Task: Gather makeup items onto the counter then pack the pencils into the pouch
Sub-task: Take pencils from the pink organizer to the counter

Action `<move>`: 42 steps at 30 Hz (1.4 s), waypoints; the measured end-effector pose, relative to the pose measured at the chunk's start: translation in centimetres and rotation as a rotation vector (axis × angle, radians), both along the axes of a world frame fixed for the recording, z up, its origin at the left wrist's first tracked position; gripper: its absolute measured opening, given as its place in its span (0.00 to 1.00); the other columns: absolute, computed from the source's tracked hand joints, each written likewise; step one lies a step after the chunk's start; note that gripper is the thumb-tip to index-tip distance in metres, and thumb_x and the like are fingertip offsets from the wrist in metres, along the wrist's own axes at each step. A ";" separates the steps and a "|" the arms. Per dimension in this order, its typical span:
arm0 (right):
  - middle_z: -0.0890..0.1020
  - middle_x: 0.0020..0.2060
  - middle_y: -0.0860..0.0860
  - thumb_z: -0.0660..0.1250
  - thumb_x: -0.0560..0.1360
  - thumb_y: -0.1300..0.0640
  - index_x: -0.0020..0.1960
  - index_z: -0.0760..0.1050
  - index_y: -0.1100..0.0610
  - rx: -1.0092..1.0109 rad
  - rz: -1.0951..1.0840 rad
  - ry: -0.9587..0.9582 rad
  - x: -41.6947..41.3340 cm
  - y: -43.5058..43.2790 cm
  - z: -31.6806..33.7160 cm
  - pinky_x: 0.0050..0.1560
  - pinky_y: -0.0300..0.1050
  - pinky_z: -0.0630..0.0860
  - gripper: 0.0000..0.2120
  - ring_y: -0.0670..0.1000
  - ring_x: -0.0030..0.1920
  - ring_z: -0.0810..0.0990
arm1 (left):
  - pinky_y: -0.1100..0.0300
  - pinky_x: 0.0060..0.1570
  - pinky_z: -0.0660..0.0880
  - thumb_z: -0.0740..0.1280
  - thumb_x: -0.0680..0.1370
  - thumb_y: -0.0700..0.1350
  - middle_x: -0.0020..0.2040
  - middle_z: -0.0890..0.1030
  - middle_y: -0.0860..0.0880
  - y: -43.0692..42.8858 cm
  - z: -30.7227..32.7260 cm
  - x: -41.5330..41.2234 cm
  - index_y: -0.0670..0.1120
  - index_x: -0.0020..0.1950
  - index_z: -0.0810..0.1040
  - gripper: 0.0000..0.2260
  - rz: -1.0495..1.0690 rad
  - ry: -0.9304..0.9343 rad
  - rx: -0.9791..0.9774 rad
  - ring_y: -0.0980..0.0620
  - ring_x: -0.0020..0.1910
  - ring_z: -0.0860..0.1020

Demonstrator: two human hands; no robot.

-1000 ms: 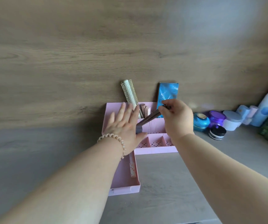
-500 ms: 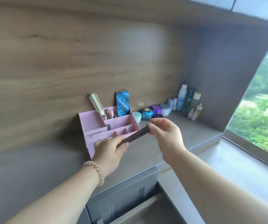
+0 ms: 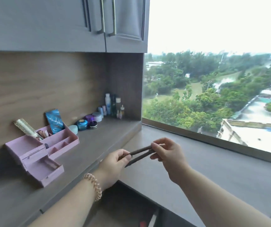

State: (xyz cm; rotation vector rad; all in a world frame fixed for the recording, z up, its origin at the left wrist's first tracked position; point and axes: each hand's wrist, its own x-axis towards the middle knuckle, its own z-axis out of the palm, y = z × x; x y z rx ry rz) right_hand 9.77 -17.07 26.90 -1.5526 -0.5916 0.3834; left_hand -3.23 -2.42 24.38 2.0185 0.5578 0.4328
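Note:
Two dark brown makeup pencils [image 3: 140,154] are held in the air between my hands, fanned apart into a narrow V. My left hand [image 3: 113,166] pinches their near ends and my right hand [image 3: 168,155] grips their far ends. Both hands hover over the front edge of the grey counter [image 3: 213,174] by the window. A pink organiser [image 3: 31,153] stands on the shelf to the left with its small drawer pulled out; a hairbrush [image 3: 26,128], a blue box [image 3: 55,120] and some small sticks stand in it. No pouch is in view.
Jars [image 3: 89,122] and bottles [image 3: 113,106] line the back of the wooden shelf towards the corner. Grey wall cupboards [image 3: 82,23] hang above. A large window [image 3: 213,79] fills the right side, with a wide sill below it.
My hands have drawn back from the pink organiser to the counter's front edge with the pencils. The pencils are now spread apart. The view has swung right towards the window.

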 end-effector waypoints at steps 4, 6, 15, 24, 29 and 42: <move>0.83 0.33 0.55 0.67 0.75 0.63 0.44 0.75 0.60 0.047 -0.092 0.052 1.8 -8.6 0.4 0.29 0.36 0.70 0.02 0.49 0.29 0.81 | 0.60 0.43 0.71 0.60 0.81 0.45 0.26 0.78 0.51 -7.9 0.8 3.4 0.46 0.43 0.77 0.10 -0.206 -0.011 -0.093 0.50 0.35 0.76; 0.82 0.33 0.55 0.67 0.75 0.63 0.45 0.75 0.61 0.052 -0.159 0.067 2.8 -13.7 0.1 0.30 0.37 0.70 0.01 0.49 0.29 0.81 | 0.63 0.42 0.73 0.60 0.80 0.43 0.24 0.75 0.53 -12.0 0.5 5.4 0.44 0.44 0.77 0.09 -0.302 -0.011 -0.124 0.53 0.31 0.75; 0.81 0.34 0.54 0.68 0.75 0.62 0.44 0.75 0.60 0.109 -0.451 0.191 6.7 -42.1 -4.0 0.35 0.41 0.71 0.02 0.51 0.31 0.82 | 0.66 0.36 0.68 0.61 0.81 0.45 0.22 0.72 0.55 -37.6 -2.8 15.3 0.45 0.43 0.78 0.10 -0.590 0.151 -0.124 0.56 0.31 0.75; 0.81 0.34 0.53 0.67 0.75 0.63 0.44 0.74 0.59 0.113 -0.632 0.214 9.3 -64.9 -5.5 0.28 0.34 0.68 0.03 0.49 0.28 0.81 | 0.66 0.33 0.68 0.62 0.80 0.45 0.26 0.75 0.55 -59.5 -3.6 21.9 0.46 0.41 0.77 0.09 -0.786 0.239 -0.053 0.59 0.27 0.72; 0.81 0.30 0.51 0.70 0.72 0.64 0.40 0.74 0.58 0.090 -0.668 0.219 11.0 -69.0 -6.5 0.26 0.34 0.66 0.06 0.49 0.28 0.79 | 0.62 0.29 0.65 0.63 0.76 0.55 0.27 0.76 0.55 -62.7 -4.7 24.9 0.54 0.41 0.77 0.08 -0.751 0.218 0.043 0.59 0.23 0.69; 0.82 0.33 0.52 0.75 0.67 0.56 0.42 0.79 0.55 -0.321 -0.484 0.254 18.4 -69.7 -11.1 0.38 0.38 0.72 0.07 0.47 0.32 0.79 | 0.57 0.39 0.71 0.69 0.75 0.43 0.35 0.78 0.47 -62.5 -7.8 34.5 0.47 0.41 0.77 0.04 -0.826 0.251 0.006 0.50 0.36 0.74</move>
